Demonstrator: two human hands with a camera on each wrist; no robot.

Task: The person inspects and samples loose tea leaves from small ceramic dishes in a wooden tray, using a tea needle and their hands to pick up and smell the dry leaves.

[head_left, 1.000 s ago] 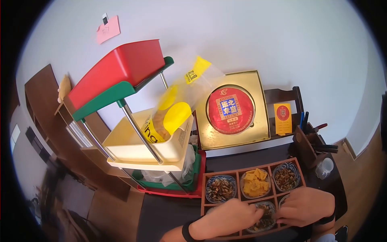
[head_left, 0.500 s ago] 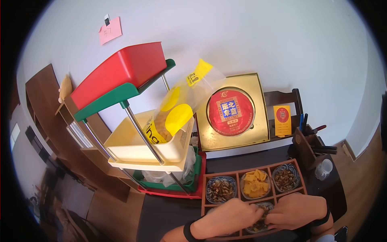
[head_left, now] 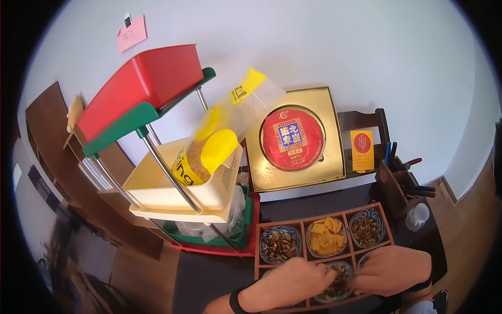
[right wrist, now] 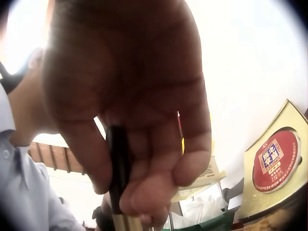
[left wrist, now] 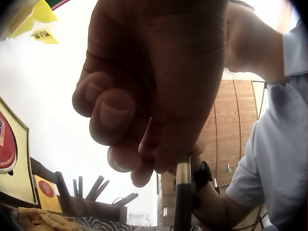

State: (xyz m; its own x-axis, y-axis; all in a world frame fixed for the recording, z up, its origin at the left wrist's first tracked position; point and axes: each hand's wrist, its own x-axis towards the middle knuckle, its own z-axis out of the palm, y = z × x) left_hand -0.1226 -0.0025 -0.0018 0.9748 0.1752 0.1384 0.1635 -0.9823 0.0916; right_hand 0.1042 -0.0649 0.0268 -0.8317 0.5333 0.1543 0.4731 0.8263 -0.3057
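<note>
In the head view my left hand (head_left: 295, 282) and right hand (head_left: 395, 269) are close together over a lower-row dish (head_left: 342, 285) of dark dried pieces, in a wooden compartment tray (head_left: 345, 211). The right wrist view shows my right thumb and curled fingers gripping a slim black stick (right wrist: 117, 168) with a gold-coloured section below. A stick (left wrist: 182, 207) with the same black and gold parts appears in the left wrist view, its gold end at my left thumb tip, fingers curled beside it. I cannot tell if both views show one stick.
Back-row dishes hold dark dried pieces (head_left: 281, 245), yellow chunks (head_left: 327, 237) and brown pieces (head_left: 367, 229). A tiered rack with a red bin (head_left: 141, 86) stands left. Behind are a gold box (head_left: 295, 138), a pen holder (head_left: 395, 186) and a small clear jar (head_left: 418, 217).
My right hand slid left toward the left hand, then back slightly right. The left hand stayed over the dish. The head view shifted a little.
</note>
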